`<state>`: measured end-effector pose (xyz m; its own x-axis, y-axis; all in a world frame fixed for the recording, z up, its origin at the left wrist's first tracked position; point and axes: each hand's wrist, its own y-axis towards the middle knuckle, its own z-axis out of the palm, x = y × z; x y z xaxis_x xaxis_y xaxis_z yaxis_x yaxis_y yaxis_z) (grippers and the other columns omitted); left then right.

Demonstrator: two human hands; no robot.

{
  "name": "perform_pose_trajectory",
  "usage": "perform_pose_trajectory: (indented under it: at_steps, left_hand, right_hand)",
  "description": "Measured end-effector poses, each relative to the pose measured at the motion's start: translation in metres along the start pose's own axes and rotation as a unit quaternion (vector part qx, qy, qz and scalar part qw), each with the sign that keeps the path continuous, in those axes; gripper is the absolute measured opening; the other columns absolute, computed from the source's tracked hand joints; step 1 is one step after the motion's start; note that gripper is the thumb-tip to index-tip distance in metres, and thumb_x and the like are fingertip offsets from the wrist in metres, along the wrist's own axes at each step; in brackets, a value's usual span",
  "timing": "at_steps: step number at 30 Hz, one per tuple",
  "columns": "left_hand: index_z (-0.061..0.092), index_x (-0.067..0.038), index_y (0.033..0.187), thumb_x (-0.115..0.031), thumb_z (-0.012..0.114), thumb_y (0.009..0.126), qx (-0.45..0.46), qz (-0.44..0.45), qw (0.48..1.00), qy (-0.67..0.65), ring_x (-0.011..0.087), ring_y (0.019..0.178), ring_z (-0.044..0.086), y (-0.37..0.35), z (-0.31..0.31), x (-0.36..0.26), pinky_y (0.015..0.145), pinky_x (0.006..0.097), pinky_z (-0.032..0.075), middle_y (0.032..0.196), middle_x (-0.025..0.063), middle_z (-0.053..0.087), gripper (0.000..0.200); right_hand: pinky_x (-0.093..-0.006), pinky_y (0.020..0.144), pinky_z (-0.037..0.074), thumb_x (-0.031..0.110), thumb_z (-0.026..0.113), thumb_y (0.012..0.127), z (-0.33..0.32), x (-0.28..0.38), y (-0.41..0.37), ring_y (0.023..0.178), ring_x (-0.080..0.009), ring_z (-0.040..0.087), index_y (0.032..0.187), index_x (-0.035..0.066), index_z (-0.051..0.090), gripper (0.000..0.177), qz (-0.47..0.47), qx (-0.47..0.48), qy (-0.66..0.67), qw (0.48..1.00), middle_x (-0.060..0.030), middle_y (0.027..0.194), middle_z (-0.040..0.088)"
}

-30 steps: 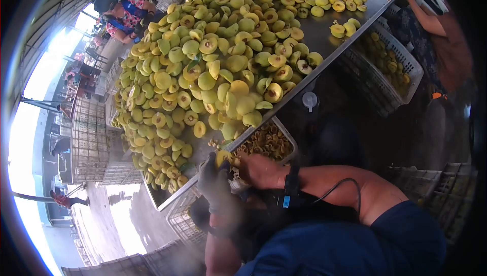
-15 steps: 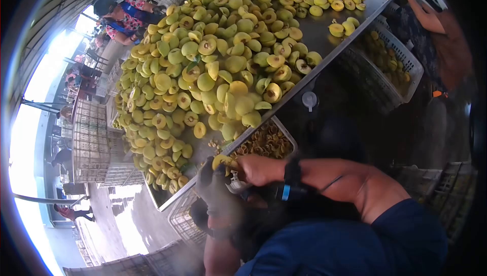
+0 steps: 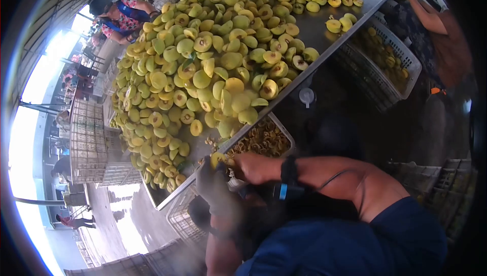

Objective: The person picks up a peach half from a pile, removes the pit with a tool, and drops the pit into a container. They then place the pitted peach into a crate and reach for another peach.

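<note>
My left hand (image 3: 212,184), in a grey glove, is closed on a yellow-green peach half (image 3: 218,159) at the near edge of the metal table. My bare right hand (image 3: 249,167) is closed right beside that fruit. A small pale metallic tool (image 3: 234,181) shows beneath its fingers; its shape is mostly hidden. Just beyond my hands, a crate (image 3: 284,130) holds brown pits and scraps. A large heap of halved peaches (image 3: 203,73) covers the table, many with brown hollows showing.
The table's raised metal edge (image 3: 304,75) runs diagonally. A pale crate (image 3: 413,68) of fruit stands beyond it, near a co-worker in brown (image 3: 454,55). Another person (image 3: 124,20) works across the heap. Stacked crates (image 3: 89,144) stand left, and a clear cup (image 3: 306,95) sits below the edge.
The view has shifted slightly, moving the heap a little left and up in the picture. My hands stay together at the peach half, which is now more covered by the fingers.
</note>
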<state>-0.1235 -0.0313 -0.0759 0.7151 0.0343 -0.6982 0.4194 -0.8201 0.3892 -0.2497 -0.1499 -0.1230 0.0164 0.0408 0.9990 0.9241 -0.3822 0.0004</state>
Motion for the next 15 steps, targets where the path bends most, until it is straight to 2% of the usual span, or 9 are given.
perform_pose_trajectory:
  at_steps: [2,3,4,6,7,10,11,14,15]
  left_hand:
    - [0.065,0.005,0.126,-0.006,0.071,0.093,-0.002,0.015,1.000,0.018,0.0184,0.104,0.065,0.015,0.006,0.000,0.093,0.0336,0.054,0.119,0.0104,0.069,0.035]
    - [0.065,0.005,0.126,-0.004,0.070,0.092,-0.003,-0.004,1.000,0.028,0.0184,0.104,0.065,0.011,0.006,0.002,0.093,0.0338,0.054,0.120,0.0104,0.068,0.035]
    - [0.065,0.005,0.126,-0.002,0.069,0.092,-0.001,-0.027,0.999,0.042,0.0184,0.104,0.065,0.004,0.004,0.004,0.093,0.0340,0.054,0.121,0.0104,0.068,0.035]
    - [0.063,0.005,0.128,0.002,0.065,0.091,0.011,0.030,0.998,0.047,0.0193,0.106,0.065,0.006,-0.001,0.009,0.094,0.0342,0.054,0.123,0.0109,0.067,0.037]
    - [0.063,0.005,0.129,0.004,0.063,0.091,0.006,0.061,0.997,0.047,0.0198,0.108,0.065,0.010,0.000,0.011,0.094,0.0343,0.054,0.124,0.0112,0.066,0.038]
    - [0.060,0.003,0.135,0.007,0.059,0.090,0.011,-0.150,0.962,-0.229,0.0220,0.113,0.064,0.011,0.003,0.018,0.096,0.0360,0.054,0.129,0.0125,0.065,0.045]
    - [0.059,0.002,0.137,0.006,0.059,0.090,-0.007,-0.152,0.964,-0.220,0.0225,0.114,0.064,0.012,0.007,0.010,0.097,0.0362,0.054,0.130,0.0128,0.065,0.047]
    - [0.057,0.001,0.140,0.006,0.059,0.089,-0.033,-0.128,0.984,-0.118,0.0235,0.116,0.064,0.015,0.019,-0.007,0.099,0.0367,0.054,0.132,0.0133,0.065,0.051]
    - [0.058,0.001,0.140,0.006,0.060,0.089,-0.026,-0.096,0.994,-0.034,0.0235,0.116,0.064,0.017,0.017,-0.004,0.100,0.0368,0.054,0.133,0.0133,0.064,0.052]
  right_hand:
    - [-0.0434,0.078,0.054,0.019,0.066,0.093,-0.008,0.034,-0.006,0.084,-0.0333,0.071,0.105,0.003,0.070,0.020,0.061,-0.066,-0.097,0.991,-0.0220,0.094,0.073]
    - [-0.0436,0.079,0.054,0.019,0.066,0.094,-0.007,0.017,-0.007,0.085,-0.0341,0.071,0.106,0.002,0.069,0.021,-0.016,-0.014,-0.032,0.999,-0.0227,0.095,0.073]
    - [-0.0435,0.080,0.054,0.020,0.066,0.094,-0.007,0.010,-0.007,0.085,-0.0342,0.071,0.106,0.002,0.069,0.021,-0.008,0.014,0.011,1.000,-0.0229,0.095,0.073]
    - [-0.0432,0.080,0.054,0.021,0.066,0.094,-0.012,0.000,0.001,0.085,-0.0344,0.070,0.106,0.002,0.069,0.022,0.001,0.072,0.090,0.993,-0.0233,0.095,0.073]
    - [-0.0458,0.079,0.055,0.023,0.067,0.095,-0.001,-0.003,0.006,0.087,-0.0399,0.071,0.106,0.000,0.067,0.026,-0.063,-0.006,0.044,0.997,-0.0269,0.093,0.072]
    - [-0.0493,0.076,0.054,0.023,0.067,0.094,0.008,0.007,-0.011,0.090,-0.0450,0.071,0.107,-0.004,0.065,0.030,-0.041,-0.148,-0.065,0.986,-0.0304,0.091,0.070]
    - [-0.0527,0.075,0.054,0.023,0.068,0.092,0.007,0.008,-0.014,0.093,-0.0484,0.069,0.107,-0.006,0.063,0.032,-0.004,-0.177,-0.087,0.980,-0.0332,0.090,0.068]
    - [-0.0451,0.078,0.052,0.022,0.065,0.095,-0.007,0.017,-0.018,0.092,-0.0395,0.070,0.111,-0.004,0.059,0.031,0.056,-0.113,-0.206,0.970,-0.0255,0.093,0.069]
    - [-0.0443,0.077,0.052,0.021,0.065,0.095,-0.015,0.020,-0.018,0.089,-0.0369,0.070,0.109,-0.003,0.060,0.029,0.040,-0.078,-0.115,0.990,-0.0234,0.091,0.069]
